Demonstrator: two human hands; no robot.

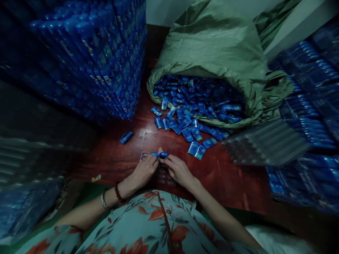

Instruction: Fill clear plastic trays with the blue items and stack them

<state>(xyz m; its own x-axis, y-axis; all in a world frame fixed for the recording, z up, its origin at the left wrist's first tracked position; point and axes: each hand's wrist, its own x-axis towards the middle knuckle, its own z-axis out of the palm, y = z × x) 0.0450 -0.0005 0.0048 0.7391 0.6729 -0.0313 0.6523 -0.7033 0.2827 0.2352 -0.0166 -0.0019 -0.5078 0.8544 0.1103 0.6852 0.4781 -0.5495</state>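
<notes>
Blue packets (159,154), both hands (144,170) pinching (labels unreadable)

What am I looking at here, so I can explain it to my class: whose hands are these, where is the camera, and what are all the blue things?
There is no machine. A person wears a camera on the head, looking down at their own two hands over a dark red table. The left hand and right hand meet in the middle, each pinching a small blue piece at the fingertips, above a clear plastic tray. Beyond them a green sack lies open, spilling many loose blue packets onto the table. One packet lies apart on the left. Tall stacks of filled blue trays stand on both sides.
</notes>
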